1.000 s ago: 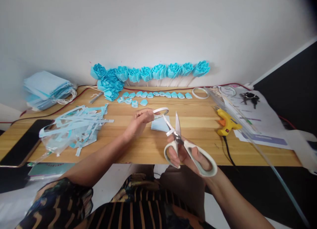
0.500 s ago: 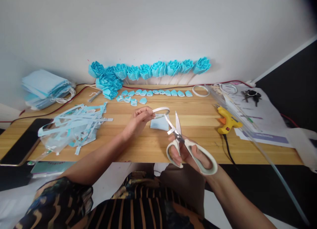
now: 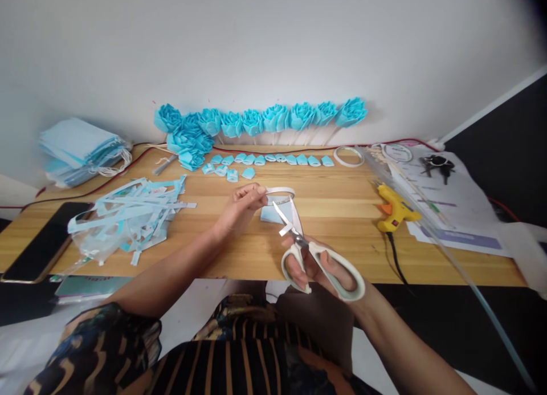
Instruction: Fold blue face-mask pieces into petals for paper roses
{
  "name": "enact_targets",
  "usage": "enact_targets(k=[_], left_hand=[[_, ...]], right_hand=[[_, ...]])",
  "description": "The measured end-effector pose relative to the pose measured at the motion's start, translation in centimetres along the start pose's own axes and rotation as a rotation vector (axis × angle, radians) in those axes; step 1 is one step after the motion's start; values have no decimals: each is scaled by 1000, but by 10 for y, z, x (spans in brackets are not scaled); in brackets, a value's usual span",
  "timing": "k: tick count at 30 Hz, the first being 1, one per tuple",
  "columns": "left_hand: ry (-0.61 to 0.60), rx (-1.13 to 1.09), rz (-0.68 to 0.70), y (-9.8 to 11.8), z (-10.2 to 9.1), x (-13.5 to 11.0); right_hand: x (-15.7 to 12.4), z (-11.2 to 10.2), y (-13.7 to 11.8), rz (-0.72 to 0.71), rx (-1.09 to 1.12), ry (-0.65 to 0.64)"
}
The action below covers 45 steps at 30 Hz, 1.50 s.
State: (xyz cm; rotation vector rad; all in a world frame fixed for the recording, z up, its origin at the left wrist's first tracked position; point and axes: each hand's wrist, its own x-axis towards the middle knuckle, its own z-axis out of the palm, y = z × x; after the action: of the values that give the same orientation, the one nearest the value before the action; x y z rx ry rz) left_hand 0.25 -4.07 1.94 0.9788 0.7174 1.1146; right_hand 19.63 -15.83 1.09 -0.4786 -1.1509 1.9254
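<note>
My left hand [image 3: 247, 204] is closed, pinching the edge of a thin roll of white tape [image 3: 281, 190] above the table. In my right hand [image 3: 305, 269] is a pair of white-handled scissors [image 3: 331, 269], fingers through the loops and blades parted. The blade tips point away from me, close to the tape roll. A short white strip [image 3: 286, 228] clings to one blade. Under the roll and blades lies a light blue fabric piece [image 3: 270, 214], partly hidden. Folded blue petals [image 3: 290, 160] sit in a row farther back.
Blue fabric roses [image 3: 252, 121] lean along the wall. At left are fabric scraps [image 3: 128, 212], stacked face masks [image 3: 81, 147] and a phone [image 3: 45, 241]. A yellow glue gun [image 3: 397, 207], another tape roll [image 3: 348, 155], keys [image 3: 438, 164] and papers [image 3: 459, 207] lie at right.
My right hand has moved the scissors slightly left, and the blades are closer together, near the tape roll. The left hand still pinches the roll, almost unmoved.
</note>
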Motion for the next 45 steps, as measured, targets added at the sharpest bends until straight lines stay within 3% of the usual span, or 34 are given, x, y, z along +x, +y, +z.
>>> enact_targets(k=[8,14,21,29,45], left_hand=[[-126,19,77,-2,-1,-2],[-101,10,58,0,3,-6],[42,-63,43,5,6,-2],[44,-29,69,2,1,0],[4,-55,107,4,5,0]], right_hand=[[12,2,1,-12,-22,0],[27,0,4,-62,48,-27],[32,3,3,-75,62,-33],[18,2,0,-43,-48,-7],[17,0,2,-40,-1,0]])
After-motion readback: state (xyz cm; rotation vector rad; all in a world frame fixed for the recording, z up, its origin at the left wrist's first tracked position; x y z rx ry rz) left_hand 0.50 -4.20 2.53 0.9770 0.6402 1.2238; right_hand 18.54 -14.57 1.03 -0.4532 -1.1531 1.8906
